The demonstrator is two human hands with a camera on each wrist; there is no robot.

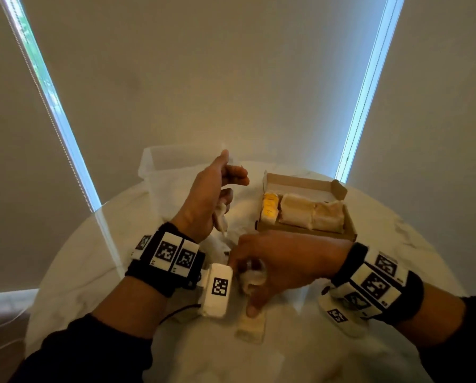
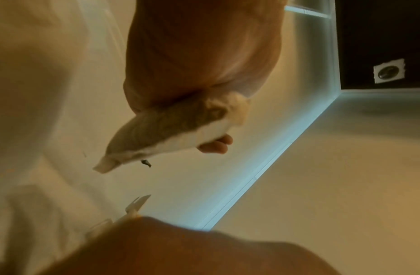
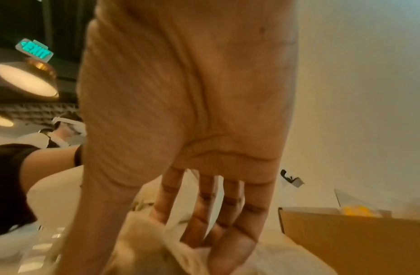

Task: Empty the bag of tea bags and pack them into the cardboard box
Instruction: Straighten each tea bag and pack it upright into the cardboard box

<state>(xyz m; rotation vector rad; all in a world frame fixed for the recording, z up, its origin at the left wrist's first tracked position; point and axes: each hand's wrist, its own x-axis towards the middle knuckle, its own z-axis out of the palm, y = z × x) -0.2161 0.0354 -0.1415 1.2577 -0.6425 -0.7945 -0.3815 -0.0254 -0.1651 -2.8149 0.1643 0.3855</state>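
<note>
An open cardboard box point(image 1: 305, 232) sits on the table at the right and holds yellow packets point(image 1: 270, 208) and rows of pale tea bags point(image 1: 311, 214). A clear plastic bag point(image 1: 173, 164) stands behind my left hand. My left hand point(image 1: 217, 194) is raised beside the bag, its lower fingers curled round one tea bag point(image 2: 171, 130), thumb up at the bag's rim. My right hand point(image 1: 247, 286) reaches down near the table's front and pinches a crumpled tea bag point(image 1: 252, 277). Its thumb tip rests on another tea bag point(image 1: 252, 327) lying flat. In the right wrist view the fingers point(image 3: 227, 232) lie on pale tea bags point(image 3: 143, 241).
The round white table point(image 1: 397, 244) stands against a pale roller blind with bright strips of window at both sides. The cardboard box point(image 3: 345, 234) stands just right of my right hand. Crumpled plastic point(image 1: 245, 205) lies between the hands and the box.
</note>
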